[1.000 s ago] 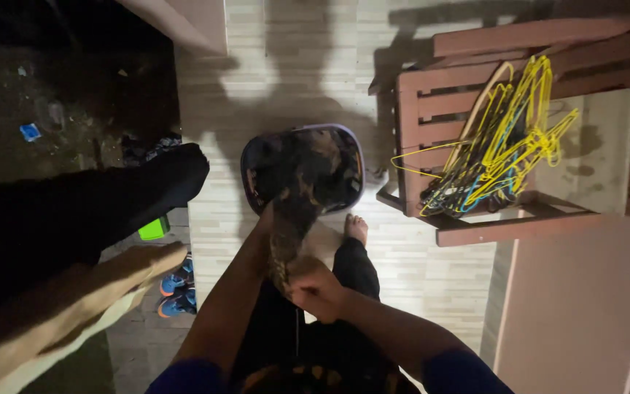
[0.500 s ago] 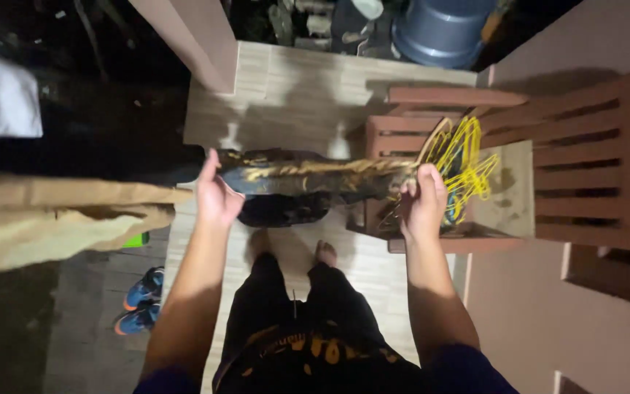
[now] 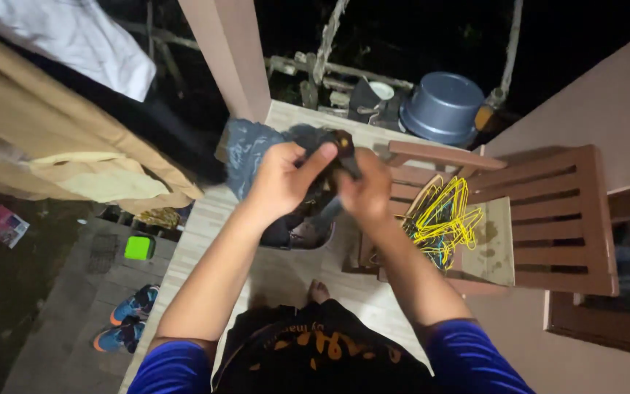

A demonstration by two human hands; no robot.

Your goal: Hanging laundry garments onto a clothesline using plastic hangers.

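Both of my hands are raised in front of me, gripping a dark patterned garment (image 3: 253, 149) bunched between them. My left hand (image 3: 286, 175) clutches its left part, with the blue-grey cloth spilling over the back of the hand. Close beside it, my right hand (image 3: 362, 186) holds the other end. Below the hands stands a laundry basket (image 3: 300, 233) on the tiled floor, mostly hidden by my arms.
A wooden slatted chair (image 3: 548, 211) at the right carries a heap of yellow wire hangers (image 3: 442, 219). Tan and white clothes (image 3: 52, 124) hang at the upper left beside a pillar (image 3: 231, 55). A grey tub (image 3: 442, 108) lies beyond. Shoes (image 3: 125, 321) rest at the lower left.
My hands, spread wide with the garment stretched between them half a second ago, have come together and risen, bunching the cloth. The view has tilted upward.
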